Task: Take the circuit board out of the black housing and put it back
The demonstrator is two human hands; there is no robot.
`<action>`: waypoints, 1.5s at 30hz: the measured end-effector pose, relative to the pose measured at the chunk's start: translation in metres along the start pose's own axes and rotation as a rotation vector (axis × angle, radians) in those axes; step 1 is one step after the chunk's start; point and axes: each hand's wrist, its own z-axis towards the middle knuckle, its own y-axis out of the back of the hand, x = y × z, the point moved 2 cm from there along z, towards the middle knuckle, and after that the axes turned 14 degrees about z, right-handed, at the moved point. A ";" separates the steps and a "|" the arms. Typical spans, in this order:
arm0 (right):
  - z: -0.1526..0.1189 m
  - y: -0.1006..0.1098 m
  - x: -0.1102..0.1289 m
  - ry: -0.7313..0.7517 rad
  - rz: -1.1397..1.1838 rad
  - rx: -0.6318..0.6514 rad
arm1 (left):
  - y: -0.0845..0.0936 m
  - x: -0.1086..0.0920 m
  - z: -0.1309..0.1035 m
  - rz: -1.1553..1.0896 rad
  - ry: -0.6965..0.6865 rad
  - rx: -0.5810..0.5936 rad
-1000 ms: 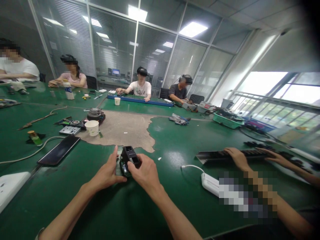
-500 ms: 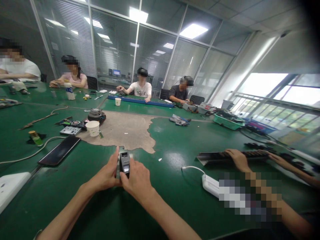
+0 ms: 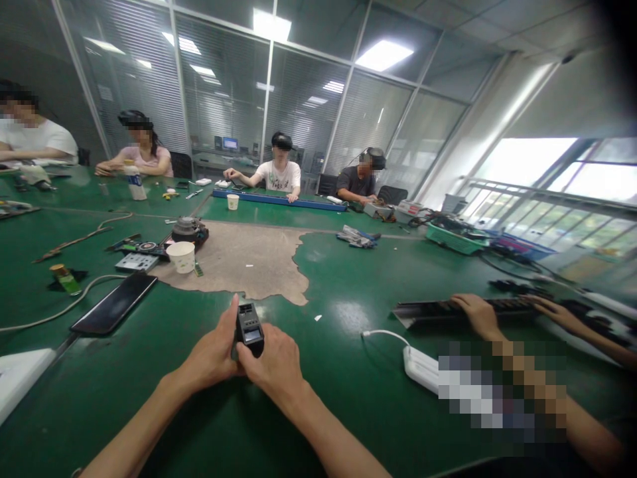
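Observation:
Between my two hands is a small black box-shaped device [image 3: 249,323] with a pale rectangular panel on its face and slots near its far end; its exact kind I cannot make out. My left hand [image 3: 213,352] is closed along the device's left side, one digit pointing up beside it. From the right, my right hand [image 3: 277,355] wraps the lower part, its thumb across the near end. The device is held over the green table [image 3: 338,392], and my hands cover its sides and underside.
To the left are a black phone [image 3: 115,305], a paper cup [image 3: 182,257] and disassembled electronic parts [image 3: 139,261]. A co-worker's hands [image 3: 475,315] rest on a long dark bar [image 3: 428,313] at right. Nearby lies a white power strip [image 3: 423,370]. Several people sit across the table.
The device has turned slightly, and its panel shows more fully between my hands. Both hands keep their grip. The whole view has shifted a little.

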 end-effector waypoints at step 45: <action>0.010 0.059 -0.031 -0.063 0.152 -0.184 | 0.004 0.009 0.001 -0.144 0.043 -0.034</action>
